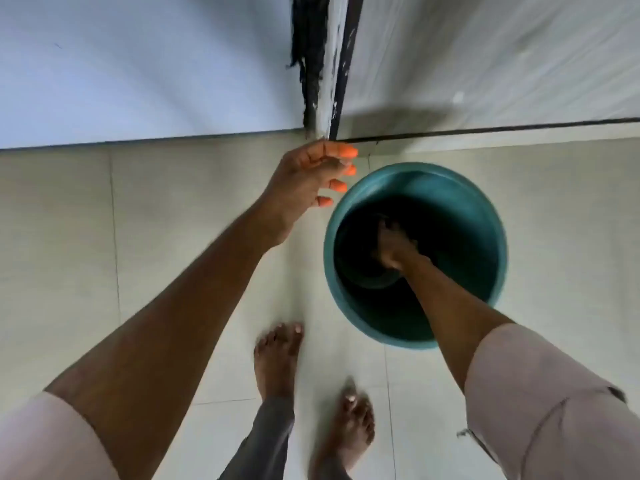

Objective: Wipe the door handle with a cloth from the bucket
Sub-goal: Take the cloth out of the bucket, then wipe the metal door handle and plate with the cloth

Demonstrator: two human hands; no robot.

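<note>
A teal bucket (485, 216) stands on the tiled floor to the right of centre. My right hand (391, 245) is deep inside it, fingers curled down onto a dark cloth (363, 271) at the bottom; the grip itself is too dark and blurred to make out. My left hand (311, 178) hovers above the floor just left of the bucket's rim, fingers loosely spread, holding nothing. No door handle is in view; only the lower edge of a white door (485, 64) shows at the top right.
A worn door frame post (325, 64) with peeling dark paint runs down to the floor at top centre. A pale wall (138, 64) fills the top left. My bare feet (277, 362) stand on the tiles below the bucket.
</note>
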